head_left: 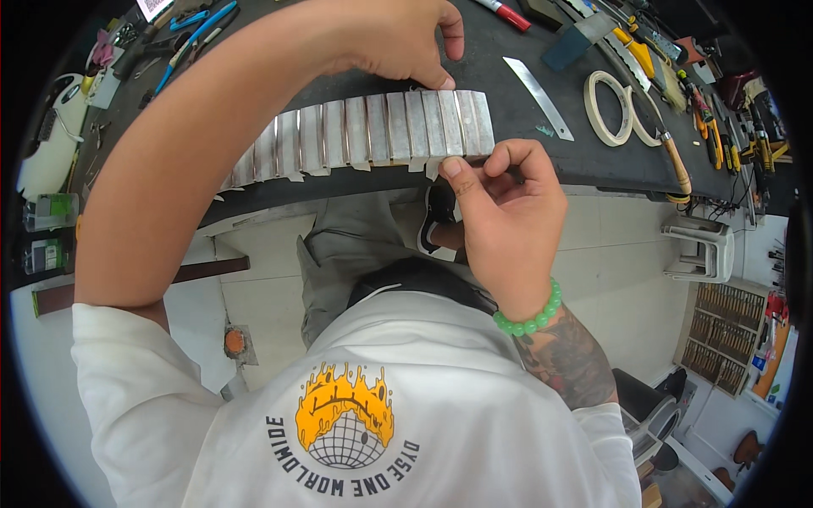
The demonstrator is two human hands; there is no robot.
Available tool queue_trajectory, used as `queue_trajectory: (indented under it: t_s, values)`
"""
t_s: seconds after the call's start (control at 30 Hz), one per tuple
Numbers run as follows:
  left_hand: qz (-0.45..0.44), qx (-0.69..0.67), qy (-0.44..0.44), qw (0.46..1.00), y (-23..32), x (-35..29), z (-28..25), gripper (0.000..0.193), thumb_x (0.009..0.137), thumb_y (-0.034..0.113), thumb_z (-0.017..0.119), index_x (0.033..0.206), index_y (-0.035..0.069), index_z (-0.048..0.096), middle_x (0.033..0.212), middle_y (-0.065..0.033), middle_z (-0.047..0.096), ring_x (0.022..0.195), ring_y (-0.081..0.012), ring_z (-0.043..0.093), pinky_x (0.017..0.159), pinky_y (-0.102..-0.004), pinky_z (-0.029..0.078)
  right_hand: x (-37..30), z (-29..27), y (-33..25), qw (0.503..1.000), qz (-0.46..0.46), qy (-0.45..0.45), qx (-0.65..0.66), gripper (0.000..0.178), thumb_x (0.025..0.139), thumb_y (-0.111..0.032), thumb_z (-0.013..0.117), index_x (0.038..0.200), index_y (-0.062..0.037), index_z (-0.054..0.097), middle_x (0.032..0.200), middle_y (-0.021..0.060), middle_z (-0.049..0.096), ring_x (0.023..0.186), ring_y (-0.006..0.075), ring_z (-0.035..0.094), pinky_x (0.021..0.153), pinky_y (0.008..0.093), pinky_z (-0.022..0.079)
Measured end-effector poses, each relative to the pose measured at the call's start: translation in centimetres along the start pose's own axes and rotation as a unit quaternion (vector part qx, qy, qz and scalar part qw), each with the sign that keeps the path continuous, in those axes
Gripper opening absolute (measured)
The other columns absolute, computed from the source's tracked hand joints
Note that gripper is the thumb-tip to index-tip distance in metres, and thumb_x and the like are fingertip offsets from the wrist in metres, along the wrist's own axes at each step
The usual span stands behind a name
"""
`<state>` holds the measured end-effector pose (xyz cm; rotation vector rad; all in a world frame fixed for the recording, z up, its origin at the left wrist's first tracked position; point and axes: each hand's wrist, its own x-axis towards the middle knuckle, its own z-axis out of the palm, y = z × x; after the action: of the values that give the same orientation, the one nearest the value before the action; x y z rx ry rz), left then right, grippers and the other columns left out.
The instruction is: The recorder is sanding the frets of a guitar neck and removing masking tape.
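A row of flat silver metal blocks lies side by side near the front edge of the dark bench, with pale tabs like masking tape sticking out along its near side. My left hand reaches across to the far side of the row. Its thumb tip rests at the far end of a block near the right end, and its other visible finger stands apart. At the near side, my right hand, wearing a green bead bracelet, pinches a pale tape tab with the thumb. Its remaining fingers are curled.
To the right lie a loose blade, rolls of tape, a wooden-handled tool and a blue translucent block. A red marker sits at the far side. Pliers and pens fill the far left. A white stool stands right.
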<state>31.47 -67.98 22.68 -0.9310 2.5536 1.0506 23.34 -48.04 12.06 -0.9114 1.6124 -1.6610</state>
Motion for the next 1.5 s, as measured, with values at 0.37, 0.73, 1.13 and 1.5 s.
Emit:
queue_trajectory:
  t_s: [0.37,0.73,1.13,1.5]
  values:
    - [0.3,0.14,0.383,0.862,-2.9,-4.0,8.6,0.038,0.083,0.022,0.082,0.115,0.005,0.07,0.114,-0.0125,0.071,0.106,-0.033,0.066,0.088,-0.0413,0.053,0.7,-0.4,-0.9,1.0,0.005,0.017,-0.021,0.027,0.086,-0.007,0.083,0.09,-0.0023,0.057,0.076,0.0021,0.067,0.071,0.0072,0.068,0.063,0.0246,0.053]
    - [0.268,0.22,0.396,0.85,-2.3,-5.6,10.3,0.03,0.085,0.025,0.08,0.107,0.006,0.07,0.124,-0.0088,0.068,0.121,-0.0334,0.061,0.096,-0.044,0.049,2.9,-4.8,-3.2,0.983,-0.137,0.022,-0.118,0.027,0.087,-0.004,0.079,0.105,0.0005,0.061,0.1,0.006,0.065,0.063,0.0101,0.067,0.054,0.0259,0.05]
    - [0.274,0.151,0.415,0.854,-2.8,-4.8,11.2,0.019,0.084,0.019,0.078,0.095,0.012,0.065,0.121,-0.0134,0.066,0.116,-0.0309,0.063,0.096,-0.0423,0.047,19.6,-13.0,-5.3,0.85,-0.283,-0.116,-0.429,0.091,0.083,-0.037,0.088,0.155,-0.0073,0.04,0.155,0.0158,0.042,0.145,0.0301,0.041,0.121,0.0443,0.033]
    - [0.243,0.092,0.375,0.89,-2.5,-4.8,11.3,0.024,0.083,0.018,0.08,0.1,0.011,0.065,0.121,-0.0145,0.065,0.117,-0.0325,0.062,0.101,-0.0437,0.046,20.8,-12.8,-4.0,0.808,-0.324,-0.136,-0.472,0.081,0.079,-0.038,0.089,0.143,-0.0049,0.051,0.136,0.0199,0.056,0.132,0.035,0.05,0.112,0.0442,0.041]
